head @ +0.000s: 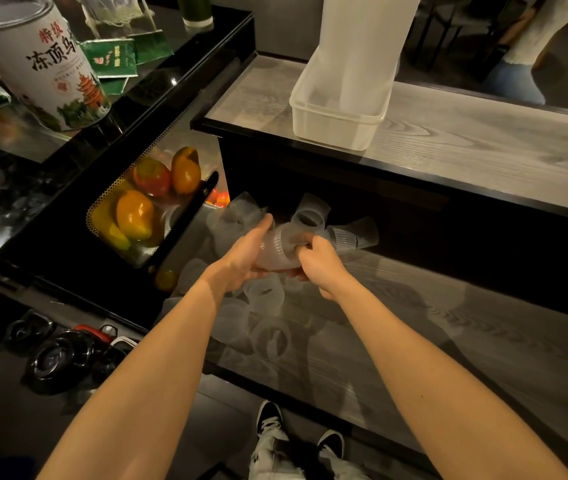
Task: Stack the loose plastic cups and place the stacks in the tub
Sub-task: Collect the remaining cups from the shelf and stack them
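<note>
Over the lower shelf, my left hand [246,251] cradles a short stack of ribbed translucent cups [277,249] lying on its side. My right hand [317,259] grips the stack's right end, fingers curled at its rim. Several loose cups [268,336] lie scattered on the grey wood-grain shelf [414,323] below and behind the hands, some on their sides, such as a cup [362,233] at the back right. The white translucent tub [331,119] stands on the upper shelf, with a tall frosted object standing in it.
A perforated black basket of orange and red fruit [144,209] sits left of the cups. A large tea tin [43,60] and green packets stand on the dark counter at upper left. Black bowls [54,358] lie on the floor at left. My shoes [268,417] show below.
</note>
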Tool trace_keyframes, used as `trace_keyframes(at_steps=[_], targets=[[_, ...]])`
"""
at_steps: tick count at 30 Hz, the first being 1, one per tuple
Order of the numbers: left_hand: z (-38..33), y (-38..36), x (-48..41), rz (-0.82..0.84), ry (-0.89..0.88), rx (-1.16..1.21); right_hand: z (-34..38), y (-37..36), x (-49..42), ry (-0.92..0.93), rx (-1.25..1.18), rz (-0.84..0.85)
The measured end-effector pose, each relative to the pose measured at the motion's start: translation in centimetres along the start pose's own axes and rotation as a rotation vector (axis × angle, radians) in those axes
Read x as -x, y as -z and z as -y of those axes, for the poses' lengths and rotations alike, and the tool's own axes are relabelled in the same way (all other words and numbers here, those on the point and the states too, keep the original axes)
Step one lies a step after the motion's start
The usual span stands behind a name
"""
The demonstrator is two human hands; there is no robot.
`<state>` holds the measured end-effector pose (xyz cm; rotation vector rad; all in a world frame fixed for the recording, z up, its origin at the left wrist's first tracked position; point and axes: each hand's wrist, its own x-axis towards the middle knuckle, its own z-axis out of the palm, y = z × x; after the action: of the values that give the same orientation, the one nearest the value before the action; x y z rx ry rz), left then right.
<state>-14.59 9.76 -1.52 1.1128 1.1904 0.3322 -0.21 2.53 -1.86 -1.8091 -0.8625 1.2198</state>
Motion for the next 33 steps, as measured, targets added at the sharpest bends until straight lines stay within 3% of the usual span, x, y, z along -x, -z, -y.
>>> trace_keyframes(at_steps=[5,7,9,16,28,33], targets=[[1.3,1.1,-0.5,-0.353,-0.039,-0.317,-0.8,0.0,0.2,-0.067,-0.064,-0.105],[1.8,1.9,-0.3,-0.421,0.008,-0.447,-0.8,-0.2,0.6,-0.093,-0.075,-0.09],[2.3,2.5,-0.7,-0.43,0.096,-0.42,-0.7,-0.5,0.8,-0.094,-0.047,-0.071],[1.8,1.5,0.0,-0.32,0.215,-0.125,-1.4,-3.5,-0.1,-0.118,0.164,-0.087],[1.6,0.7,0.9,-0.05,0.343,-0.235,-1.4,-4.2,-0.3,-0.203,0.391,0.045],[2.3,0.9,-0.2,-0.064,0.369,-0.224,-1.5,-4.3,-0.4,-0.251,0.223,0.052]])
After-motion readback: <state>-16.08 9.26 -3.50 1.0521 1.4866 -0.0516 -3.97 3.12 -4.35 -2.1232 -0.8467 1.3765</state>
